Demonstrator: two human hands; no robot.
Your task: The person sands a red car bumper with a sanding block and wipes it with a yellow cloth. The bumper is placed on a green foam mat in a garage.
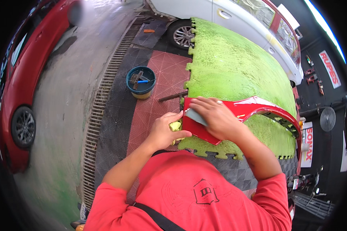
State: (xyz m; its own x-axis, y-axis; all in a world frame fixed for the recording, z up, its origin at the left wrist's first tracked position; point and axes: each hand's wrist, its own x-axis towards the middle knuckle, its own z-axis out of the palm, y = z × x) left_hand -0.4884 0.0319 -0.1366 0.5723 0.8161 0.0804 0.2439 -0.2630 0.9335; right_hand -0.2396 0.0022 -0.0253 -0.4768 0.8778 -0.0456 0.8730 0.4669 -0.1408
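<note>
A glossy red car fender [205, 134] with a curved wheel arch lies on a bench covered with green foam matting [235, 57]. My right hand [216, 117] lies over a thin grey sheet that looks like sandpaper [196, 116], pressing it against the fender's flat left end. At that same end, my left hand [162, 131] is closed round a crumpled yellow cloth [175, 126], with thumb and fingers by the panel's edge. The palm side of my right hand is hidden.
On the tiled floor to the left stands a blue-rimmed bucket [132, 87] with tools across it. A dark bar [173, 96] juts from under the bench. A floor drain grate [100, 104] runs beyond it. A white car [235, 19] and a red car [34, 65] are parked nearby.
</note>
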